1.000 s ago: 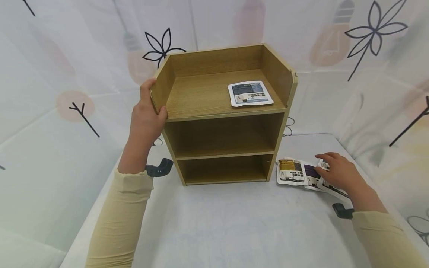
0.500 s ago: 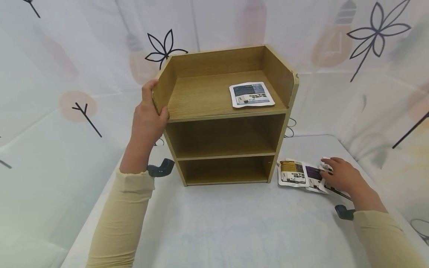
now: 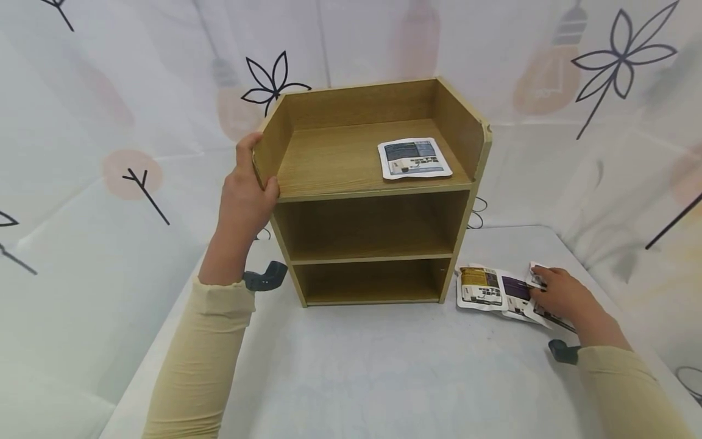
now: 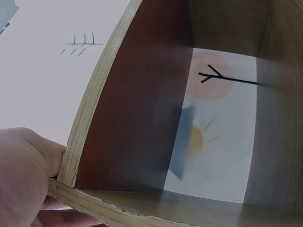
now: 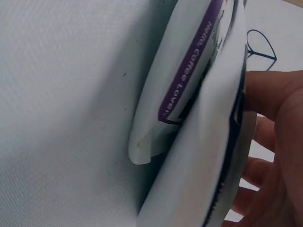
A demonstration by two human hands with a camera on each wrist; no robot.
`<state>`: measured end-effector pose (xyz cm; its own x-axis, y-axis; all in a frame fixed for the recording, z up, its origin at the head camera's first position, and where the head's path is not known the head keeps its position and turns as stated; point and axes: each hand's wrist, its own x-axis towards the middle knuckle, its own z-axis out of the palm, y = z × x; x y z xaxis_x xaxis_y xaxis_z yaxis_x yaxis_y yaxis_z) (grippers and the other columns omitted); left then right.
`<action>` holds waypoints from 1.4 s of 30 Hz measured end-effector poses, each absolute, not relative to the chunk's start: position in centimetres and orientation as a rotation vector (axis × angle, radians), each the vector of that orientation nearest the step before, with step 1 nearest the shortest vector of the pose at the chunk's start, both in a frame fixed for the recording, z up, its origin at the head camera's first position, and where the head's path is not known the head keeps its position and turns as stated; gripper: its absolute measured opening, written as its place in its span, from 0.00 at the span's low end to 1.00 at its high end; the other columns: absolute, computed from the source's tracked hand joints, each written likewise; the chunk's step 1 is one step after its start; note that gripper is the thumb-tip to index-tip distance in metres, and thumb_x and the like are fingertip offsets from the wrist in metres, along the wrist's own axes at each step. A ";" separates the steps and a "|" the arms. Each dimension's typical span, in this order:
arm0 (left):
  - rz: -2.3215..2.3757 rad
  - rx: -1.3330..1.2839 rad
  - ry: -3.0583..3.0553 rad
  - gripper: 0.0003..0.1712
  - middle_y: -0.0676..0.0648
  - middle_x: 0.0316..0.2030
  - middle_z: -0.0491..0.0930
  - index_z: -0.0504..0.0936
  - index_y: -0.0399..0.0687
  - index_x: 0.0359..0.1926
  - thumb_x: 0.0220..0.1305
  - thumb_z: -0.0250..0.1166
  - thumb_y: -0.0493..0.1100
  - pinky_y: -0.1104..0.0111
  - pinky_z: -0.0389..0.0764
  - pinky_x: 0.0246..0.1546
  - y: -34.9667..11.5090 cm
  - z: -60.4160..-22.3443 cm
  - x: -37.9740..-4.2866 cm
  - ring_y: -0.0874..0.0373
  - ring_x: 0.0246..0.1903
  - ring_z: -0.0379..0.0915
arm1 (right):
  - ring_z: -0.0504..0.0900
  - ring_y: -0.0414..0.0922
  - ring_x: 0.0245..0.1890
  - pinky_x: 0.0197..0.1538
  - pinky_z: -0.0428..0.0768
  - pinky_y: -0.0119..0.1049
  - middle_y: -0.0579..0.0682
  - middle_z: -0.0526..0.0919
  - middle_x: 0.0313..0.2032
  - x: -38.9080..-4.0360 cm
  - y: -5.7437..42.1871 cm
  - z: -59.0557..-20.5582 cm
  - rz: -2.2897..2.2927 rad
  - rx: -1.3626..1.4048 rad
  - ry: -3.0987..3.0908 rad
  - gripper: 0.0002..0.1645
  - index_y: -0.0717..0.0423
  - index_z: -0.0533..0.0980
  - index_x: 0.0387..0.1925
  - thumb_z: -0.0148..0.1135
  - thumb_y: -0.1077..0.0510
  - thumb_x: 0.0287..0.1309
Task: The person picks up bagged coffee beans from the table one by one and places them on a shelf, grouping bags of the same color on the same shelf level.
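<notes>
My left hand (image 3: 241,198) grips the left side panel of a small wooden shelf (image 3: 329,161), its thumb on the inner side by the front edge. A blue-labelled coffee sachet (image 3: 414,158) lies flat on the shelf's top board, toward the right. On the table to the right, my right hand (image 3: 567,299) holds the rightmost coffee sachet (image 5: 189,175) of an overlapping row, partly covering it. Beside it are a purple-labelled sachet (image 3: 515,292) and a yellow-labelled one (image 3: 480,286). In the right wrist view, the thumb and fingers sit along the held sachet's edge.
Two lower compartments of the shelf, middle (image 3: 367,225) and bottom (image 3: 373,281), face forward. The white-covered table (image 3: 373,366) extends in front. Patterned white curtains (image 3: 164,79) hang behind and at both sides. Dark wrist mounts (image 3: 265,277) are strapped to both wrists.
The right hand has settled lower onto the rightmost sachet, its fingers closing in at the sachet. The left hand keeps its grip on the shelf. The head view has shifted slightly.
</notes>
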<state>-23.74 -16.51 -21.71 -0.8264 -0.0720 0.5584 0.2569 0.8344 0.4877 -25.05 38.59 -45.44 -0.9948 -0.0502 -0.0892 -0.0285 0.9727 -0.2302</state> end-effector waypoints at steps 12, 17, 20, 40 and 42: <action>-0.757 -0.138 -2.435 0.36 0.32 0.54 0.75 0.48 0.63 0.70 0.67 0.54 0.40 0.48 0.82 0.44 -16.4 -21.8 -23.6 0.38 0.46 0.78 | 0.69 0.76 0.51 0.50 0.70 0.69 0.78 0.67 0.53 -24.8 38.4 -45.1 -0.307 -0.033 3.085 0.29 0.69 0.67 0.59 0.58 0.59 0.57; -0.748 -0.144 -2.424 0.36 0.31 0.53 0.75 0.49 0.63 0.70 0.67 0.54 0.40 0.48 0.82 0.42 -16.4 -21.7 -23.5 0.38 0.45 0.78 | 0.72 0.74 0.48 0.46 0.72 0.67 0.77 0.70 0.52 -24.7 38.4 -44.8 -0.365 -0.026 3.124 0.27 0.67 0.69 0.58 0.58 0.62 0.57; -0.748 -0.149 -2.416 0.36 0.31 0.52 0.76 0.49 0.63 0.70 0.66 0.54 0.39 0.48 0.82 0.42 -16.4 -21.6 -23.5 0.38 0.44 0.78 | 0.75 0.70 0.44 0.42 0.73 0.64 0.77 0.73 0.49 -24.6 38.5 -44.6 -0.407 -0.009 3.139 0.27 0.67 0.69 0.57 0.59 0.63 0.56; -0.753 -0.147 -2.422 0.36 0.31 0.52 0.75 0.49 0.63 0.70 0.66 0.54 0.39 0.48 0.81 0.43 -16.4 -21.6 -23.7 0.38 0.45 0.78 | 0.76 0.71 0.42 0.35 0.73 0.60 0.72 0.77 0.47 -23.3 38.5 -43.1 -0.432 0.024 3.350 0.19 0.65 0.74 0.53 0.55 0.62 0.61; -0.757 -0.143 -2.426 0.36 0.31 0.53 0.75 0.49 0.63 0.70 0.67 0.54 0.40 0.48 0.81 0.43 -16.4 -21.7 -23.7 0.38 0.45 0.78 | 0.76 0.70 0.41 0.35 0.73 0.59 0.72 0.77 0.47 -23.1 38.3 -42.9 -0.424 0.020 3.363 0.19 0.65 0.74 0.53 0.56 0.62 0.61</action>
